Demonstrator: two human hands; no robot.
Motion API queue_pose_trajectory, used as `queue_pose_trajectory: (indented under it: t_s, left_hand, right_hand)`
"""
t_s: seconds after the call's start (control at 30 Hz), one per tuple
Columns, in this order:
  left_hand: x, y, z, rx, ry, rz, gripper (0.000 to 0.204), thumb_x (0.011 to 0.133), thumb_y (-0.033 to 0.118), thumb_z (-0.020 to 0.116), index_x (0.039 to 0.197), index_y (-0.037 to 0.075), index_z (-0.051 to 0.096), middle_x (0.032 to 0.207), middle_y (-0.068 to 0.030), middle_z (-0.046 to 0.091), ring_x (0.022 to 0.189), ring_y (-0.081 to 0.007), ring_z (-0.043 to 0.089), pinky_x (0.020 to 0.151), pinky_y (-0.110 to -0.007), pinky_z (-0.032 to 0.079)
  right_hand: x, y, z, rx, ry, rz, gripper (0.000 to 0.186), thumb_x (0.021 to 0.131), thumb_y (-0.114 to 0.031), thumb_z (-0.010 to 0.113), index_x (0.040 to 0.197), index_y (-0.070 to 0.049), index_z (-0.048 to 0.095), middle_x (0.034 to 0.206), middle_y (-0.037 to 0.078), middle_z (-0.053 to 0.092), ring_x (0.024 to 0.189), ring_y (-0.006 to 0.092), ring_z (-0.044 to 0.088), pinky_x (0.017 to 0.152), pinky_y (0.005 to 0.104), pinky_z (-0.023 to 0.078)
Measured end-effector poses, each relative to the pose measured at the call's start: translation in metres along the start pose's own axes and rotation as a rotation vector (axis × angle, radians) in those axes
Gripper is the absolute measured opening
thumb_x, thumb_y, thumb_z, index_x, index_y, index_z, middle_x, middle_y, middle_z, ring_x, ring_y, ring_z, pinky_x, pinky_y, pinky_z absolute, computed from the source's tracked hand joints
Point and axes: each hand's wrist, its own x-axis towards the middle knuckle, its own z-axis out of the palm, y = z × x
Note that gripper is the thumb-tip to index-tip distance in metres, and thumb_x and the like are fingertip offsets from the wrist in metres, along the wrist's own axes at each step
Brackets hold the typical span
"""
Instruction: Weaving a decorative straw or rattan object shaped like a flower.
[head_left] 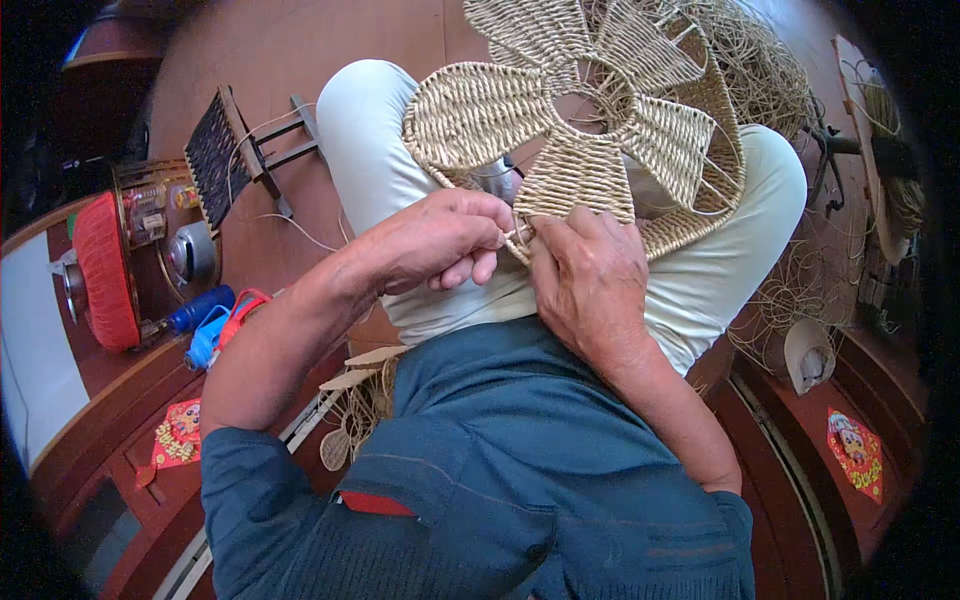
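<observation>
Across my lap lies a woven straw basket [475, 115] with a flower-shaped face. Its wide petals spread from a ring around a round central hole, with gaps between them. My left hand [455, 235] is closed at the rim beside the nearest petal, thumb and forefinger pinching a short piece of pale straw cord [516, 232]. Right next to it, my right hand [592, 275] grips the outer edge of that same petal, its fingers bent over the weave. The fingers partly cover the spot where the cord meets the rim.
A large heap of loose straw cord [765, 70] lies beyond the basket at the right. To the left are a small stool [215, 160] with a dark woven seat, a red-covered basket [103, 270] and a blue bottle [203, 310]. Loose strands [795, 300] trail over the floor at right.
</observation>
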Motion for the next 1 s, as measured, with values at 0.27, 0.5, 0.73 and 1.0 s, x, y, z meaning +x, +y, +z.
queue_pose_trajectory:
  t_s: [0.27, 0.5, 0.73, 1.0]
  left_hand:
    - [-0.014, -0.006, 0.014, 0.714, 0.395, 0.452, 0.02, 0.104, 0.011, 0.062, 0.119, 0.003, 0.071, 0.082, -0.0076, 0.07, 0.071, -0.0201, 0.067, 0.067, -0.038, 0.054]
    - [-0.024, -0.027, 0.048, 0.879, 0.706, 0.882, 0.02, 0.094, 0.007, 0.074, 0.114, 0.004, 0.075, 0.101, -0.0156, 0.07, 0.1, -0.0368, 0.067, 0.091, -0.047, 0.053]
    - [-0.018, -0.041, 0.073, 0.623, 0.516, 1.007, 0.021, 0.094, 0.012, 0.082, 0.108, 0.003, 0.069, 0.096, -0.0116, 0.067, 0.096, -0.0317, 0.067, 0.089, -0.044, 0.054]
    - [-0.169, -0.056, -0.03, -0.433, 0.571, 0.941, 0.035, 0.119, 0.04, 0.052, 0.096, 0.014, 0.055, 0.07, 0.0054, 0.04, 0.053, -0.0069, 0.034, 0.042, -0.025, 0.029]
  right_hand:
    - [-0.004, 0.001, 0.001, 0.06, 0.054, 0.007, 0.01, 0.093, -0.017, 0.076, 0.095, -0.007, 0.072, 0.087, 0.012, 0.062, 0.086, 0.0339, 0.064, 0.078, 0.0476, 0.048]
    - [-0.012, 0.005, -0.031, 0.449, -0.055, 0.16, 0.011, 0.098, -0.011, 0.071, 0.096, -0.001, 0.067, 0.09, 0.014, 0.06, 0.083, 0.0324, 0.063, 0.077, 0.0434, 0.05]
    - [-0.006, 0.024, -0.057, 1.095, -0.401, 0.453, 0.026, 0.11, -0.023, 0.06, 0.098, -0.002, 0.07, 0.097, -0.002, 0.064, 0.091, 0.0092, 0.056, 0.083, 0.0283, 0.046]
    - [-0.008, 0.005, -0.03, 0.373, -0.081, 0.075, 0.018, 0.094, -0.011, 0.076, 0.11, -0.005, 0.076, 0.098, 0.014, 0.067, 0.095, 0.0363, 0.066, 0.087, 0.0465, 0.052]
